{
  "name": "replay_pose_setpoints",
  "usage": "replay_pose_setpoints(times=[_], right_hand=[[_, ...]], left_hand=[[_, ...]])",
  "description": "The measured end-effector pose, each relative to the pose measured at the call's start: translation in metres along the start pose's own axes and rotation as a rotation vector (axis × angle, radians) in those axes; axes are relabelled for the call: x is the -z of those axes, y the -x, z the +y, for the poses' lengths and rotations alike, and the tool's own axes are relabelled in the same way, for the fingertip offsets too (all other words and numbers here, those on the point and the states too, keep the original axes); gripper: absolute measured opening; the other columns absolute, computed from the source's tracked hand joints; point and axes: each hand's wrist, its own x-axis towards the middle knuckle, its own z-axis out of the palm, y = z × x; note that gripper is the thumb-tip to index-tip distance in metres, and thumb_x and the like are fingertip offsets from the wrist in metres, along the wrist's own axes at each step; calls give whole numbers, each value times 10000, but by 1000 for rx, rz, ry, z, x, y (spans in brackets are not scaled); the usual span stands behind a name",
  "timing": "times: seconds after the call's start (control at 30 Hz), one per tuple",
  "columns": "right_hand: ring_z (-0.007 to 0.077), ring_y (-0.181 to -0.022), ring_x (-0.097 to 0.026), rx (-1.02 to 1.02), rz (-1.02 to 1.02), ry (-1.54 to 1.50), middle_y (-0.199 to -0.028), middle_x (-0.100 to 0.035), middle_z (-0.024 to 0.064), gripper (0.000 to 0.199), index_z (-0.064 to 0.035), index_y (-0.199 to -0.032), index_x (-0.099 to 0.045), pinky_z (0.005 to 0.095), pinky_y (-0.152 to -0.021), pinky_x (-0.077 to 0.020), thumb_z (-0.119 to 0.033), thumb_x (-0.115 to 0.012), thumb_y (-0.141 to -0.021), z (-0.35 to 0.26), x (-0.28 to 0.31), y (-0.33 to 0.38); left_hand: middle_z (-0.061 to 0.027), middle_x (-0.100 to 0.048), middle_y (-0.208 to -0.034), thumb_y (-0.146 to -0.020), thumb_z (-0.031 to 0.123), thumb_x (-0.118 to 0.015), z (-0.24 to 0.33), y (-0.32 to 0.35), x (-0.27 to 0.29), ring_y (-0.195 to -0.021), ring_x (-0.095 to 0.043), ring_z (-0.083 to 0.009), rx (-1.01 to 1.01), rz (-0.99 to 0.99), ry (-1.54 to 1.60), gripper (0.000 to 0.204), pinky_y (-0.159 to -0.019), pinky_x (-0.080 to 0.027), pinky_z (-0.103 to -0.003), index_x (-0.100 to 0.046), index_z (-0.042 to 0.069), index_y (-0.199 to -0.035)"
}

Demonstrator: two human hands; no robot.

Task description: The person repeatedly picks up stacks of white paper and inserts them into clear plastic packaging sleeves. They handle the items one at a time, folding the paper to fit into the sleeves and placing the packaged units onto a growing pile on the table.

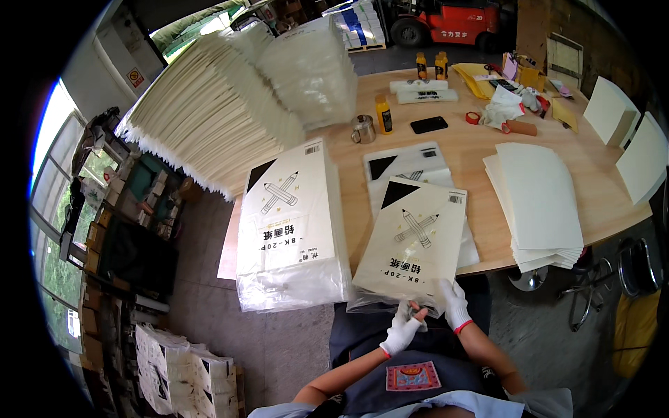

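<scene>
A pack of drawing paper [416, 240] in a clear plastic bag, printed with crossed pencils and a black corner, lies at the table's front edge, partly over another bagged pack [408, 161]. My left hand [403, 330], in a white glove with bare fingertips, pinches the loose plastic flap at the bag's near end. At the near right corner, my right hand [454, 306], gloved too, grips the pack's edge; part of its fingers is hidden. To the left stands a tall pile of finished-looking packs [289, 209], their clear flaps hanging at the near side.
Tall stacks of cream paper [209, 104] and clear bags [310, 73] fill the far left. White sheets [536, 195] lie fanned at right. A metal cup [363, 130], yellow bottle [384, 115] and phone [428, 125] stand or lie farther back. Stools [592, 285] are beyond the right edge.
</scene>
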Motion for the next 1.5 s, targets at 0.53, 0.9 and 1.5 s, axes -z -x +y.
replay_pose_setpoints(times=[0.53,0.9,1.5], right_hand=[[139,-970,-581,-120,3,6,-1106,-635,76,392,-2,-1232,-566,273,-850,-454,-274,-544,-951,-24,-4,4],[181,-940,-628,-238,-230,73,-1091,-639,115,370,31,-1206,-550,303,-797,-505,-197,-586,-916,-92,67,1],[194,-1118,-558,-163,-358,-175,-1226,-577,91,374,-2,-1288,-483,337,-952,-449,-197,-497,-968,-35,46,17]], left_hand=[[-25,-595,-725,-937,257,-573,28,9,-13,-588,-528,-77,153,-403,-560,224,-554,-441,-236,-618,51,-862],[-76,-634,-1076,-947,253,-476,-13,-3,137,-841,-608,-128,528,63,591,381,-734,-492,-246,-509,15,-1242],[-72,-612,-714,-926,191,-566,171,27,30,-600,-571,-109,-330,51,-873,277,-554,-463,-289,-534,43,-1158]])
